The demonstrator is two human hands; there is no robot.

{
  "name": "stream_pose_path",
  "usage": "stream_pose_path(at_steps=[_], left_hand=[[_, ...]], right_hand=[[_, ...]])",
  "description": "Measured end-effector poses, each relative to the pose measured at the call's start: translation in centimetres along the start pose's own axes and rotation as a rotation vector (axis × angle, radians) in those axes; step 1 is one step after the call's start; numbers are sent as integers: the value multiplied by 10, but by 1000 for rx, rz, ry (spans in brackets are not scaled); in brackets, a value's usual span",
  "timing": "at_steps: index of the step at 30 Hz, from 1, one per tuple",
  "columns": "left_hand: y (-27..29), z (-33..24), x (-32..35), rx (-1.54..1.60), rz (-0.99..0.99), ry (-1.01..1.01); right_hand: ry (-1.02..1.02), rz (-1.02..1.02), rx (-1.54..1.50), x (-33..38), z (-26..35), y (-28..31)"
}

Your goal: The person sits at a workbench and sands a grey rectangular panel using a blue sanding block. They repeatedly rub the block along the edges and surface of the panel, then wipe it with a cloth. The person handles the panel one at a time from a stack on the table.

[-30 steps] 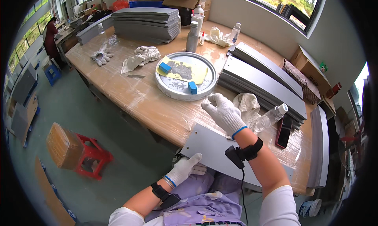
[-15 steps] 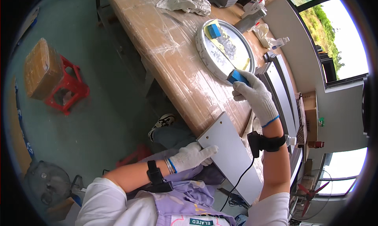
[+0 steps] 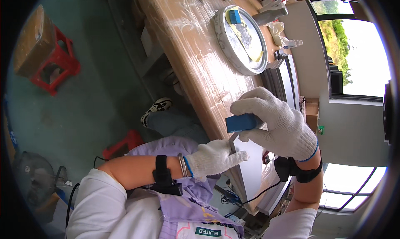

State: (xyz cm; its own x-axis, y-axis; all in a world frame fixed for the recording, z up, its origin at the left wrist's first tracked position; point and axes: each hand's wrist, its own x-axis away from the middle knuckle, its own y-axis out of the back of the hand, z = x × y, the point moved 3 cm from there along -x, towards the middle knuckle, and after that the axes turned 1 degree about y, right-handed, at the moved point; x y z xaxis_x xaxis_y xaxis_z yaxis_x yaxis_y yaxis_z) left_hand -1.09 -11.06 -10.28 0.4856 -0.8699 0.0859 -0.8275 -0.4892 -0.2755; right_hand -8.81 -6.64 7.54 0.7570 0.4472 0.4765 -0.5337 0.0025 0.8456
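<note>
My right hand (image 3: 280, 123), in a white knit glove, is closed around a small blue block (image 3: 241, 122) held just above the near end of a flat grey panel (image 3: 250, 166). My left hand (image 3: 213, 157), also gloved, grips the near edge of that panel and steadies it against the edge of the wooden table (image 3: 196, 51). Both wrists wear black bands. A round white tray (image 3: 233, 51) farther along the table holds another blue block (image 3: 235, 16), a yellow cloth and a grey pad.
A stack of grey panels (image 3: 287, 78) lies beyond the tray, with plastic bottles (image 3: 273, 14) and crumpled cloths nearby. Left of the table, on the green floor, stand a red stool (image 3: 56, 66) carrying a cardboard box. My shoe (image 3: 156, 110) shows under the table edge.
My right hand has brought the blue block from the tray down to the near end of the panel. The view has tilted further down and to the left.
</note>
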Motion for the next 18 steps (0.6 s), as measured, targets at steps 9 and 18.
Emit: stream_pose_path(at_steps=[9, 18], left_hand=[[-6, 3, 2, -62, -143, -107], [-17, 17, -3, -71, -293, -353]], right_hand=[[179, 127, 50, -8, 9, -13], [226, 242, 215, -9, 21, -22]])
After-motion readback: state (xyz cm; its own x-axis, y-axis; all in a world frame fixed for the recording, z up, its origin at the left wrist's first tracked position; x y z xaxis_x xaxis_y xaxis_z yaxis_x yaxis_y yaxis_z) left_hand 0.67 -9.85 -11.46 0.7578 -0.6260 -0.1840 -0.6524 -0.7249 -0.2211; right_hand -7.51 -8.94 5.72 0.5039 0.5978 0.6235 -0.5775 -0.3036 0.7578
